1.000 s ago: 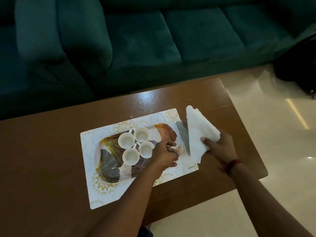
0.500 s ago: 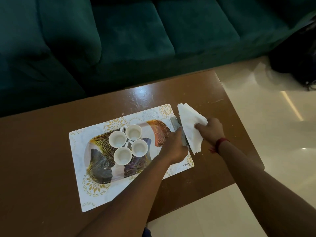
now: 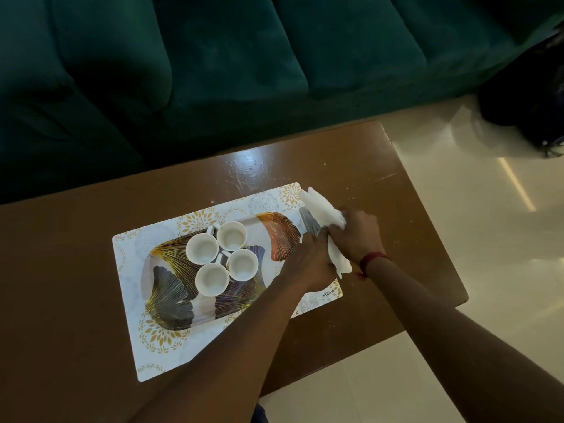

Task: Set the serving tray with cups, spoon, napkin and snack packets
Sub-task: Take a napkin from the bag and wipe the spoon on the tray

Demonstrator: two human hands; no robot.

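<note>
A leaf-patterned serving tray lies on a white floral placemat on the brown table. Several white cups stand clustered on the tray's middle. A white napkin is bunched at the tray's right end, over a grey object whose identity I cannot tell. My right hand grips the napkin from the right. My left hand presses against the napkin's lower part from the left, fingers curled on it. No spoon or snack packets are visible.
A dark green sofa runs along the far side of the table. The table's right edge drops to a pale tiled floor. A dark bag-like object sits on the floor at the upper right.
The flat, spread napkin has been gathered into a narrower bunch. My left hand moved right from beside the cups onto the napkin, and both hands now meet on it.
</note>
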